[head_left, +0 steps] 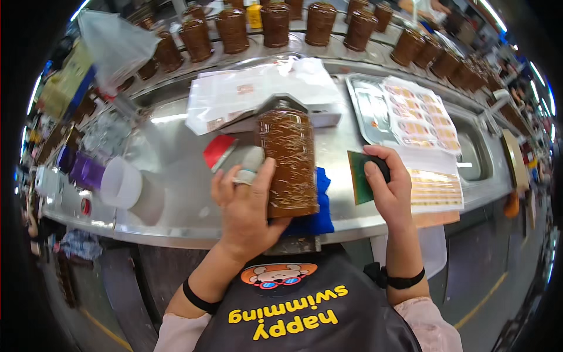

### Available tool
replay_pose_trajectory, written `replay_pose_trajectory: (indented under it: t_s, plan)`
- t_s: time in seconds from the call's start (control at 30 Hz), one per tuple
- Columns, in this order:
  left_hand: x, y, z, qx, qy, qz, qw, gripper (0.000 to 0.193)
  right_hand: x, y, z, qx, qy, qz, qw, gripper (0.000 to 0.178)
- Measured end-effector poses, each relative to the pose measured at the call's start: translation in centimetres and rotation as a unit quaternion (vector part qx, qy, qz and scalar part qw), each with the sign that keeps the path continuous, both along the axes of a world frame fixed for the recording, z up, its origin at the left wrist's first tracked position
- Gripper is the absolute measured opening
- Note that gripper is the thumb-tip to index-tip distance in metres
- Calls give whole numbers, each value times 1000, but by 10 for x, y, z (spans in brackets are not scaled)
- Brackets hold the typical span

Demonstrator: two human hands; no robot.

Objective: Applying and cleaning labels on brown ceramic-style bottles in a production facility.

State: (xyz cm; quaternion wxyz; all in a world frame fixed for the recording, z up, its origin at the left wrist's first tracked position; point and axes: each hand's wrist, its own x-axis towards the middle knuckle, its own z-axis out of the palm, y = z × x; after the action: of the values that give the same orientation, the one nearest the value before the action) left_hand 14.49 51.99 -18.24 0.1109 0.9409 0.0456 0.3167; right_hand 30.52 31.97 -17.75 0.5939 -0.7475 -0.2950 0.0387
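Note:
A brown, ridged, glossy bottle lies tilted toward me on a dark support, its neck end pointing away. My left hand grips its lower left side, the thumb near the base; one finger has a pale wrap and another a ring-like white band. Just beyond those fingers lies a red and silver piece. To the right of the bottle, my right hand pinches the black grip of a flat green scraper, held apart from the bottle. Blue cloth shows under the bottle.
Label sheets lie at right, partly over a metal tray. White paper lies behind the bottle. A white tub stands at left on the steel table. Several brown bottles line a conveyor at the back.

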Motion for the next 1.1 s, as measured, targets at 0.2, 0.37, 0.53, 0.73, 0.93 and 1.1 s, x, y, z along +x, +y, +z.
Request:
replay_pose_trajectory:
  t_s: [0.2,0.37,0.53,0.73,0.93,1.1]
  plan:
    - [-1,15,-28,-53,-24,-38,998,81,55,-83,-13,-171,-248,-78,950,29]
    - [-3,13,-37,-126,5,-59,990,76,70,-144,-34,-403,-267,-113,868,31]
    - [0,10,-43,-164,-11,-59,985,77,66,-160,-54,-444,-279,-167,835,30]
    - [1,9,-46,-199,-6,-55,979,77,87,-149,-61,-456,-257,-141,840,26]
    - [1,9,-48,-190,-10,-46,981,79,129,-123,-51,-444,-225,-110,860,44]
    - [0,8,-48,-192,-16,-43,980,81,163,-115,-44,-482,-194,-61,852,37]
